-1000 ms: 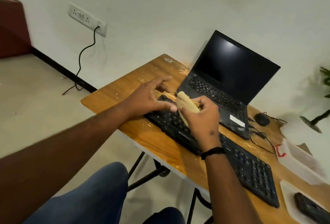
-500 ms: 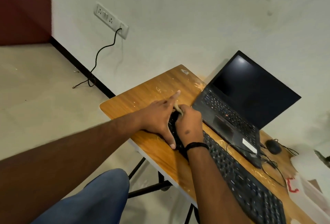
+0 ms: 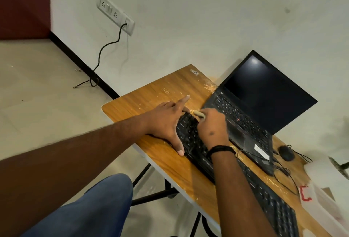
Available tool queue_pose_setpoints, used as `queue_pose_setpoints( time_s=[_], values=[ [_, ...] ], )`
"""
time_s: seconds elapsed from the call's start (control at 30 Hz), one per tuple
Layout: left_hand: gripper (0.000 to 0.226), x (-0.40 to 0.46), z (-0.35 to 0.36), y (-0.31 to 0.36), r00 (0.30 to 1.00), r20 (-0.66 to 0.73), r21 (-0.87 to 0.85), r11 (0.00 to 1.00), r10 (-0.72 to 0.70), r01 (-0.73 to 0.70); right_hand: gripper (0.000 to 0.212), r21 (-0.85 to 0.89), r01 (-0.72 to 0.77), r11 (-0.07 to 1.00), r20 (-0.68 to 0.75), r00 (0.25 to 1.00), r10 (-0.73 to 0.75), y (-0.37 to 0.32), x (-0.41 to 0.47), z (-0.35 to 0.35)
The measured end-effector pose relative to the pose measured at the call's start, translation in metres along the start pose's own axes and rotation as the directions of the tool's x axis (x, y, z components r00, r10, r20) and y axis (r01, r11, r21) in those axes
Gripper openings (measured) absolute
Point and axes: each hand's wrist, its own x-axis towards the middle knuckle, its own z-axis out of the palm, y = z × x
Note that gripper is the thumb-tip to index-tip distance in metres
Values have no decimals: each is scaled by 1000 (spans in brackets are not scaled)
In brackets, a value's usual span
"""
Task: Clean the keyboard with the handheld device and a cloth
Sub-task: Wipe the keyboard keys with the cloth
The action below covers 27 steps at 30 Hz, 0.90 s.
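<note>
Wiping keyboard (image 3: 196, 142) | right hand (image 3: 212, 125) grips cloth (image 3: 199, 113) | left hand (image 3: 166, 121) steadies

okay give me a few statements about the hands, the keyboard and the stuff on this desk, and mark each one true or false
1. The right hand grips a tan cloth at the far left end of the black keyboard. True.
2. The left hand lies flat with its fingers spread, touching that end of the keyboard. True.
3. The laptop is closed. False: its lid is up and the screen is dark.
4. The mouse sits between the two hands. False: it lies to the right, past the laptop's near corner.
5. A black cable runs down from the wall socket to the floor. True.
</note>
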Motion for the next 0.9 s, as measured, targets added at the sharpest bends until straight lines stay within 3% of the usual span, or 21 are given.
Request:
queue_pose_setpoints(
  time_s=[0.2, 0.37, 0.43, 0.6, 0.77, 0.9],
  values=[
    [160, 0, 0, 0, 1000, -10, -1, 1000, 11, -11, 15, -87, 111, 990, 100, 990, -102, -28, -31, 12],
    [161, 1, -1, 1, 1000, 0, 13, 1000, 4, -4, 33, 30, 220, 975, 235, 947, -221, -6, -44, -13],
    [161, -1, -3, 4, 1000, -2, 18, 1000, -7, 7, 39, 82, 183, 980, 227, 954, -197, 5, -35, -26],
    [159, -3, -2, 6, 1000, -12, 30, 1000, -10, 10, 33, 11, -3, 1000, 29, 1000, 3, 1, -13, -13],
    [163, -1, -1, 2, 1000, -9, 29, 1000, 0, 0, 27, -78, 87, 993, 148, 986, -75, -24, -34, 5],
    [161, -1, -1, 1, 1000, -4, 17, 1000, 0, 0, 29, -27, 195, 980, 219, 958, -184, -14, -54, -5]
  ],
)
